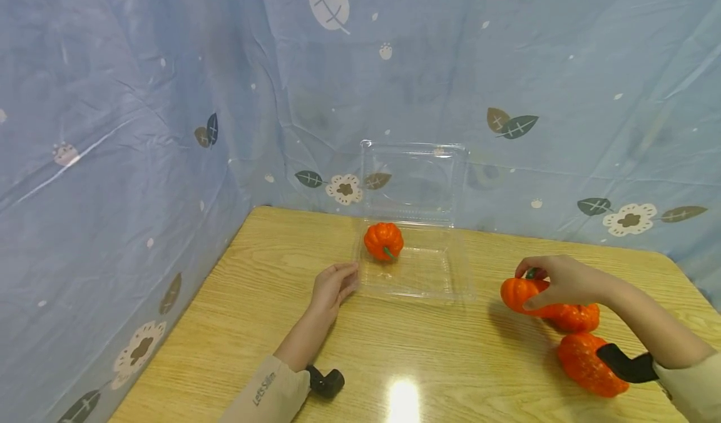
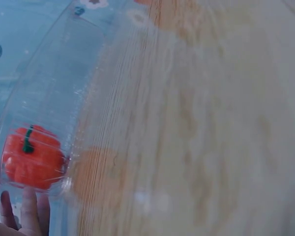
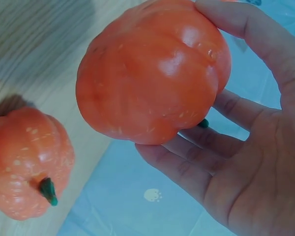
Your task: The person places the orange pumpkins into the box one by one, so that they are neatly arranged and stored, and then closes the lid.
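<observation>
My right hand (image 1: pixel 571 279) grips a small orange toy pumpkin (image 3: pixel 152 73) between thumb and fingers, raised over the table's right part. Below it in the head view lies a second pumpkin (image 1: pixel 577 318) with pale flecks and a green stem. Nearer the right sleeve is a larger pumpkin (image 1: pixel 588 366), partly covered by the black wrist strap. My left hand (image 1: pixel 333 288) touches the left side of a clear plastic clamshell box (image 1: pixel 419 266), its fingers (image 2: pixel 29 211) fairly straight against the wall. Inside, at the box's left back, sits another orange pumpkin (image 1: pixel 383 241), stem towards me.
The box's clear lid (image 1: pixel 414 179) stands up at the back, near the blue patterned cloth (image 1: pixel 563 66) that hangs behind and to the left. Everything rests on a light wooden table (image 1: pixel 270 254), with a bright reflection at its front.
</observation>
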A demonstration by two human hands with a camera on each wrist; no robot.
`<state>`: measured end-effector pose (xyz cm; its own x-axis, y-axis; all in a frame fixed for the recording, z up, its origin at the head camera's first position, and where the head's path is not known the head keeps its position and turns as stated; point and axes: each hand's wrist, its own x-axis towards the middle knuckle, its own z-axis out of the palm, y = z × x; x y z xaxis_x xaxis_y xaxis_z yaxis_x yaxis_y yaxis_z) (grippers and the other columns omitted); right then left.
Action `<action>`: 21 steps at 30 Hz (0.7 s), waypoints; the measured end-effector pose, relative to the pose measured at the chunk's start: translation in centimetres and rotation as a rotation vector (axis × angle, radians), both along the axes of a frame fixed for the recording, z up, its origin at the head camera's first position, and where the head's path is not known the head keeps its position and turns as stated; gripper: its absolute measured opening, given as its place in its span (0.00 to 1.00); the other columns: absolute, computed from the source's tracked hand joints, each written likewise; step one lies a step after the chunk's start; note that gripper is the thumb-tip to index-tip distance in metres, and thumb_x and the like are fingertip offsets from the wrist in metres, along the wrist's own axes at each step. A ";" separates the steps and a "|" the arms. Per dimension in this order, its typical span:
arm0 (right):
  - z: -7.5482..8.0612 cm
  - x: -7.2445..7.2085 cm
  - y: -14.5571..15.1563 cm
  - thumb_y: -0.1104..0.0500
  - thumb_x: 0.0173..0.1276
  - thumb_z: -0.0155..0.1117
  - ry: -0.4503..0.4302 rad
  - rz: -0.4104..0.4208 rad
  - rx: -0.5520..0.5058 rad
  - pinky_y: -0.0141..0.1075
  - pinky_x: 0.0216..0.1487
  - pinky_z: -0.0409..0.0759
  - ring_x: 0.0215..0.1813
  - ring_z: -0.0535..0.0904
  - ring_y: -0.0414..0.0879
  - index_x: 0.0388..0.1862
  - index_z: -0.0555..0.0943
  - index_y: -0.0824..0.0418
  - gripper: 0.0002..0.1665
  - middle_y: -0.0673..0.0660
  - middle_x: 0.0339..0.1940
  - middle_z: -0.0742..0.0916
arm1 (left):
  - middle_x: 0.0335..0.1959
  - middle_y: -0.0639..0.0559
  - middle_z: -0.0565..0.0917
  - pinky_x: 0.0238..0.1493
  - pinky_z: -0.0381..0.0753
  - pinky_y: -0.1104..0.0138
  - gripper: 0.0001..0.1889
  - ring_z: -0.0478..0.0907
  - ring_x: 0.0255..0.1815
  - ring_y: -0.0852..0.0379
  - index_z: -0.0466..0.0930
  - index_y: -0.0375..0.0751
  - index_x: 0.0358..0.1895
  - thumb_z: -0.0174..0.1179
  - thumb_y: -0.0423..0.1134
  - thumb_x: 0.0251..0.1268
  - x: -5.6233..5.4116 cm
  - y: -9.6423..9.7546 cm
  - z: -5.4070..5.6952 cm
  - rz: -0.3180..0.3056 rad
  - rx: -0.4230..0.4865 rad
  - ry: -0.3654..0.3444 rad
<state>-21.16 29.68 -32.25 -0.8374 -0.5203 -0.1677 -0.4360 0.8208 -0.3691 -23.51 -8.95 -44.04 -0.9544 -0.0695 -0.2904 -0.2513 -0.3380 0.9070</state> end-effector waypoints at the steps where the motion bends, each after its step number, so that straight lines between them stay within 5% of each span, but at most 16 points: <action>1: 0.1 0.0 -0.1 0.47 0.46 0.74 0.003 0.001 -0.002 0.36 0.37 0.76 0.39 0.75 0.44 0.44 0.77 0.57 0.28 0.49 0.38 0.81 | 0.40 0.45 0.81 0.42 0.80 0.70 0.11 0.79 0.41 0.56 0.78 0.33 0.41 0.61 0.36 0.59 0.0 0.0 0.0 -0.001 0.001 0.000; 21: 3.1 -0.5 -3.3 0.46 0.45 0.75 0.124 -0.018 -0.040 0.41 0.40 0.77 0.41 0.78 0.48 0.43 0.77 0.59 0.30 0.51 0.38 0.83 | 0.40 0.46 0.81 0.43 0.80 0.70 0.11 0.78 0.43 0.54 0.78 0.33 0.41 0.61 0.36 0.59 0.0 -0.1 -0.1 -0.009 0.010 0.009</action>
<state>-21.71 26.41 -29.20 -0.8597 -0.5091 -0.0417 -0.4657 0.8146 -0.3456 -23.50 -9.07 -44.17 -0.9577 -0.0581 -0.2820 -0.2458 -0.3453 0.9057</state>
